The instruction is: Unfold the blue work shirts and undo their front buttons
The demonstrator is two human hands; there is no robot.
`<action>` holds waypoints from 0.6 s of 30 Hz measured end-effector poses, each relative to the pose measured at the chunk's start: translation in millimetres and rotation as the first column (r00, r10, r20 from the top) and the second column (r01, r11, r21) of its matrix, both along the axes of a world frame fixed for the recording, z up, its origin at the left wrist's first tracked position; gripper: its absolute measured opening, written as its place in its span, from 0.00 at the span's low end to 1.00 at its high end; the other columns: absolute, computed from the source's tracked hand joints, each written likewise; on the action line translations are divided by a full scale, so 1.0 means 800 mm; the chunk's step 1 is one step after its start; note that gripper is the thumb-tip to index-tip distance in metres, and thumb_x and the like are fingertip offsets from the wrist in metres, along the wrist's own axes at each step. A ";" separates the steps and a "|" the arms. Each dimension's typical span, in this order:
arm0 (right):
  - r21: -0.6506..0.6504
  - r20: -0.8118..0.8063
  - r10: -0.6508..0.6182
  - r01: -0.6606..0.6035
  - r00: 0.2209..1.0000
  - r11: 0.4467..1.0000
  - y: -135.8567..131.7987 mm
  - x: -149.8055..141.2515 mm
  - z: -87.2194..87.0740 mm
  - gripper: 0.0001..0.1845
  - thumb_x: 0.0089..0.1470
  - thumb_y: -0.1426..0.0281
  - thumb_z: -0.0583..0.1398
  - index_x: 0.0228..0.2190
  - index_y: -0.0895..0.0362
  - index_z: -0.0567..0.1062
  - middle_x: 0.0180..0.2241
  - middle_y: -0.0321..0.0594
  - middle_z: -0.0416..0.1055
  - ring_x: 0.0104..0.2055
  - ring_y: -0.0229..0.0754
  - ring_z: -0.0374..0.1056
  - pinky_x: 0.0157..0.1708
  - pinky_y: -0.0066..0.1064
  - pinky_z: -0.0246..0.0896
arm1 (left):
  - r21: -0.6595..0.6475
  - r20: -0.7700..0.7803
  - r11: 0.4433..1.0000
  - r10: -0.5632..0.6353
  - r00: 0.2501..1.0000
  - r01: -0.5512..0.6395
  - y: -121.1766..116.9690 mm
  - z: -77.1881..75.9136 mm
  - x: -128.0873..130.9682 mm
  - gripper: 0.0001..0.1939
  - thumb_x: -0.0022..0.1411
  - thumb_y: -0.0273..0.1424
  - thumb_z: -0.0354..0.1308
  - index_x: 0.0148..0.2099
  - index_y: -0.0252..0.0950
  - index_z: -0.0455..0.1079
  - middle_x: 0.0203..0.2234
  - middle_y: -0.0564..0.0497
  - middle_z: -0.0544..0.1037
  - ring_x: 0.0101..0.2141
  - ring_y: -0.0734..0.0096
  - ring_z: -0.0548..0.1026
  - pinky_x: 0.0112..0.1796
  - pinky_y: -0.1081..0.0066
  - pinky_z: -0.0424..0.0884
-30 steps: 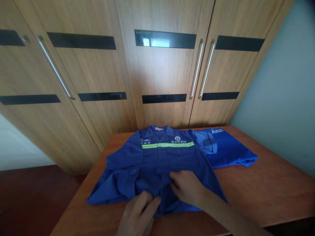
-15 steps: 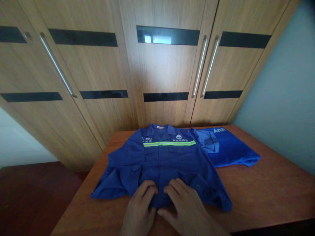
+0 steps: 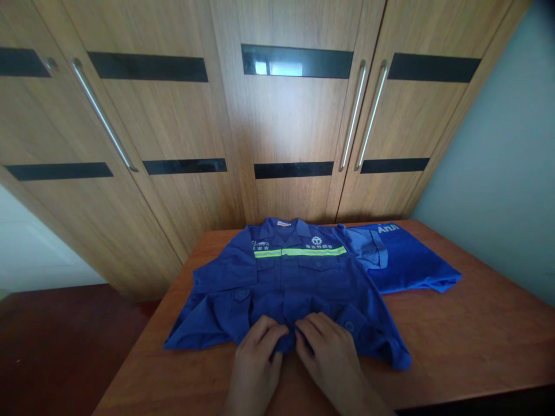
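A dark blue work jacket lies front up on the table, its collar at the far side and a yellow-green reflective stripe across the chest. White lettering and a gear-shaped logo show above the stripe. At the near hem, my left hand is closed, pinching the fabric between thumb and fingers. Just beside it, my right hand grips the same hem, thumb tucked under. Cloth bunches up between the two hands. The fingertips are partly hidden in the folds. Both sleeves are bent; the left one lies over the jacket's side.
A brighter blue folded garment with light lettering lies at the right, partly under the jacket's sleeve. The brown wooden table ends against a wooden wardrobe with metal handles. A pale wall stands on the right.
My thumbs have closed up toward my fingers, and both hands now pinch the hem. The lower front has lifted and bunched slightly away from me. My left hand has shifted a little right.
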State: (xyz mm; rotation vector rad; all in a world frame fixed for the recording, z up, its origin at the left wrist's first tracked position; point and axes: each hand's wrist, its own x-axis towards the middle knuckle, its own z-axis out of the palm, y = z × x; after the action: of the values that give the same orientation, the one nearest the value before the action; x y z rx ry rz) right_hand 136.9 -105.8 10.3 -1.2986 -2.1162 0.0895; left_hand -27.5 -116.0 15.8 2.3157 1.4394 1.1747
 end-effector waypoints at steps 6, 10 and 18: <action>-0.065 -0.115 -0.013 0.006 0.993 0.998 0.005 0.001 0.000 0.12 0.56 0.77 0.53 0.34 0.55 0.75 0.30 0.39 0.73 0.32 0.41 0.69 0.35 0.30 0.61 | 0.032 -0.077 0.999 0.026 0.997 -0.023 0.001 -0.005 0.001 0.23 0.50 0.14 0.45 0.41 0.39 0.72 0.28 0.51 0.71 0.29 0.72 0.72 0.31 0.75 0.72; -0.209 -0.329 -0.024 -0.048 0.944 0.977 0.002 -0.004 0.004 0.11 0.55 0.75 0.53 0.25 0.56 0.72 0.24 0.36 0.69 0.27 0.37 0.66 0.28 0.26 0.58 | 0.092 -0.070 0.994 0.064 0.995 -0.058 0.003 -0.007 0.003 0.19 0.54 0.16 0.45 0.39 0.38 0.72 0.26 0.52 0.70 0.27 0.74 0.71 0.28 0.77 0.71; -0.288 -0.435 -0.012 -0.126 0.900 0.949 0.005 -0.006 0.000 0.10 0.52 0.73 0.54 0.21 0.56 0.65 0.20 0.31 0.62 0.24 0.35 0.60 0.24 0.23 0.52 | 0.003 0.102 0.998 0.067 0.993 -0.067 0.006 0.001 0.002 0.19 0.48 0.15 0.46 0.33 0.38 0.74 0.27 0.52 0.75 0.29 0.73 0.75 0.32 0.76 0.73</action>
State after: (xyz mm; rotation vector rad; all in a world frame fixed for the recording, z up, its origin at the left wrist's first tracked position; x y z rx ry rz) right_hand 131.9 -102.1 10.7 -1.2464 -1.7963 0.7001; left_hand -25.7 -111.2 16.8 2.1931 1.4900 1.2969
